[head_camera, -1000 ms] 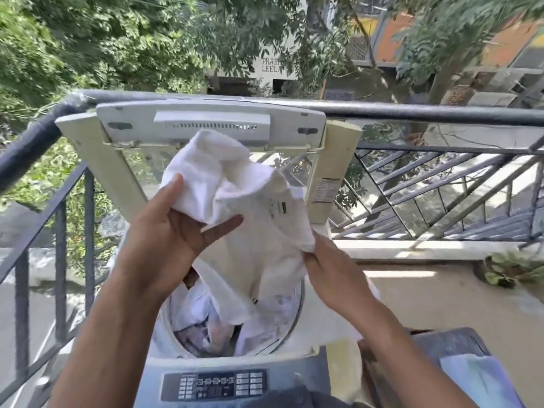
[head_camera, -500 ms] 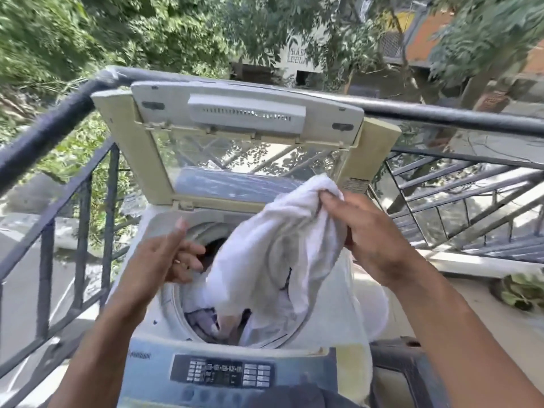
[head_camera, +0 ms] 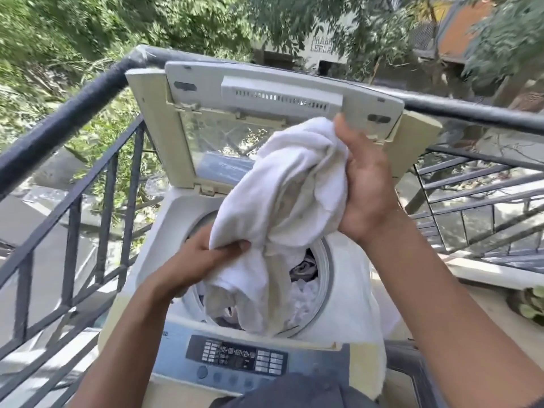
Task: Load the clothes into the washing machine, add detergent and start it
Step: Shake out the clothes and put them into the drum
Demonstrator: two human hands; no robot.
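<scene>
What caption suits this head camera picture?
Both hands, left hand and right hand, hold a white garment above the open washing machine.

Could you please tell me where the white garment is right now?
In the head view, the white garment hangs at centre, above the washing machine's open drum, with the right hand gripping its top and the left hand its lower edge.

bright outdoor daylight, hard sun from above. the white garment is close to blown out on its upper folds, with soft grey shadow in its creases. the trees are dappled and slightly smeared by motion blur. wide-angle distortion bows the dark railing and stretches the frame edges. the control panel sits in shade, its labels unreadable.
</scene>
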